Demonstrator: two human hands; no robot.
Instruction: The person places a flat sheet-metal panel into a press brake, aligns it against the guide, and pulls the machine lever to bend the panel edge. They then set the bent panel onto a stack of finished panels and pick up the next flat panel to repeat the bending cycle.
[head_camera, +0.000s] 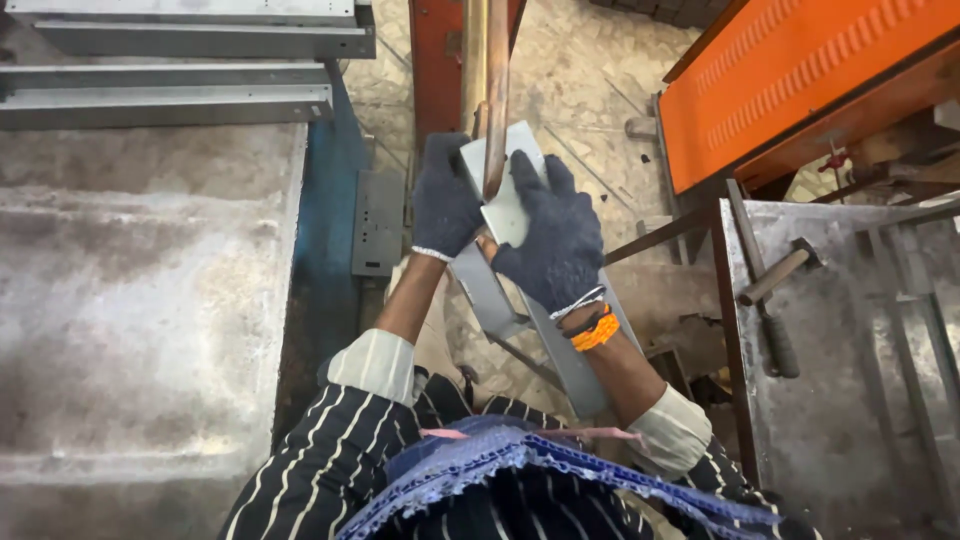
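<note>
Both gloved hands, left hand and right hand, have fingers wrapped on the grey bracket; its long axis runs away toward the rod.

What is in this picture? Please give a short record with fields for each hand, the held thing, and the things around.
Left hand: gloved left hand, gripping the upper left edge of the metal piece
Right hand: gloved right hand, pressed on its face
Metal piece: grey, long, bent sheet, tilted, under a copper rod
Right side: hammer on a steel table
Left side: grey workbench, stacked steel sections
Top right: orange panel
</note>
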